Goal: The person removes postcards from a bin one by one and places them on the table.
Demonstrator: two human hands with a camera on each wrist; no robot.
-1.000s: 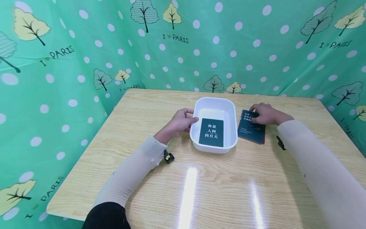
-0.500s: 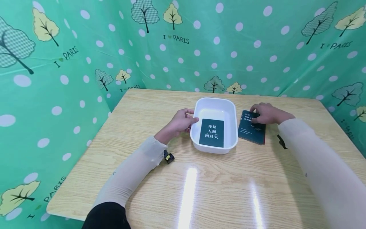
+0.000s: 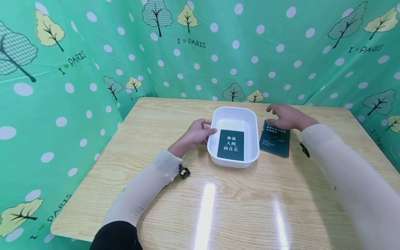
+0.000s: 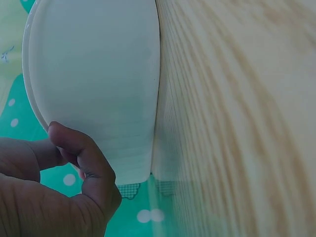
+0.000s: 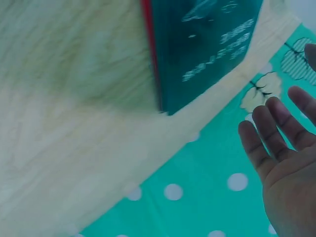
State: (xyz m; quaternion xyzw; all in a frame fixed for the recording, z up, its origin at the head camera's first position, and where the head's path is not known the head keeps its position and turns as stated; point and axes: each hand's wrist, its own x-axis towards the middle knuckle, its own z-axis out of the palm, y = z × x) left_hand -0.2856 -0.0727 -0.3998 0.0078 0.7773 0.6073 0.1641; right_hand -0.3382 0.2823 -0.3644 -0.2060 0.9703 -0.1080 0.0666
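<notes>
A white plastic basin [image 3: 251,142] stands on the table, with one dark green card or booklet [image 3: 230,154] with white characters lying flat inside. My left hand [image 3: 197,132] grips the basin's left rim between thumb and fingers; the left wrist view shows that hand [image 4: 79,182] at the basin's outer wall [image 4: 108,89]. To the basin's right lies a dark green booklet or stack [image 3: 275,144] with a red edge. My right hand [image 3: 287,117] hovers over its far end with fingers spread loosely; in the right wrist view the fingers stand apart from the booklet [image 5: 202,64], holding nothing.
The wooden table [image 3: 156,208] spreads out in front and to both sides. A green patterned curtain [image 3: 200,62] hangs behind and to the left. A small black device [image 3: 184,171] sits under the left wrist and another black piece [image 3: 304,150] under the right.
My right hand has let go of the dark green booklet and moved up and slightly left. The booklet stays in place. My left hand and the basin have not moved.
</notes>
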